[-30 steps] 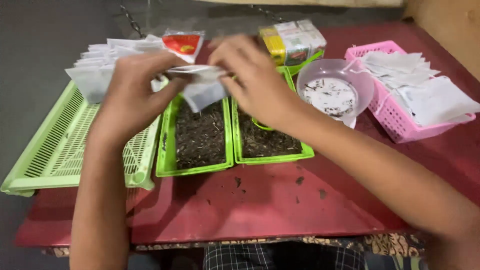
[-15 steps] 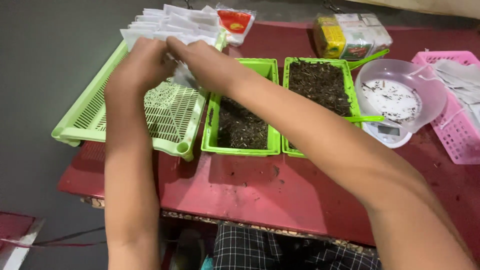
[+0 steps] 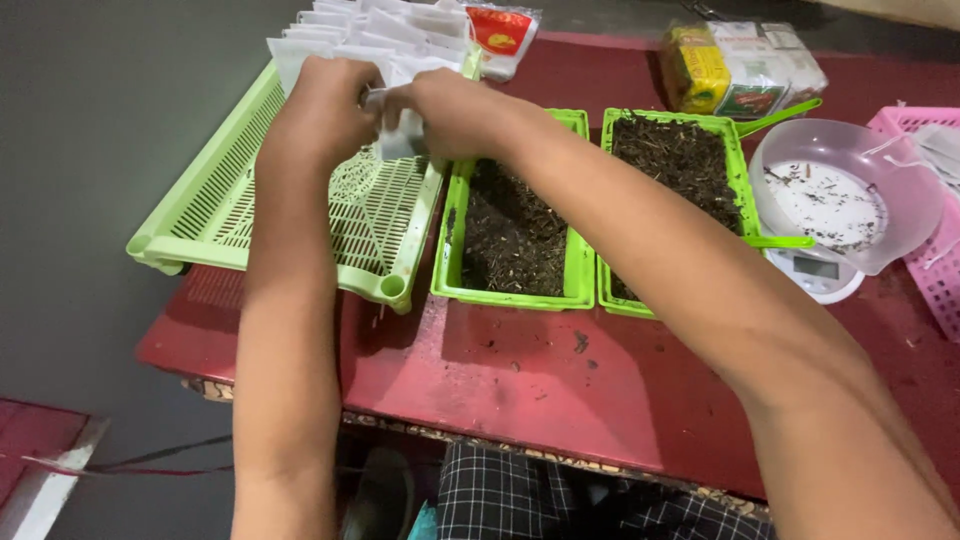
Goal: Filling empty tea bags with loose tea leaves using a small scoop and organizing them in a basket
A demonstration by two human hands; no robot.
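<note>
Two hands, left hand [image 3: 320, 110] & right hand [image 3: 450, 105], pinching one small white sachet [image 3: 400, 135] over light-green slotted tray [image 3: 215, 200], which is overhanging red table [image 3: 560, 390] edge; dark tea-leaf tray [image 3: 515, 225] just beside.

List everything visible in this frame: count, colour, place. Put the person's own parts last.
slatted tray: one, light green, left end of table
white sachets: a row, upright at the tray's far edge
small sachet: one, white, between both hands
red packet: one, behind the tray
tubs of dark loose leaf: two, bright green, centre
boxes: a bundle, yellow and white, far side
clear bowl: one, on a white scale
pink basket: one, right edge
table: one, red
left hand: grip on sachet
right hand: grip on sachet
</note>
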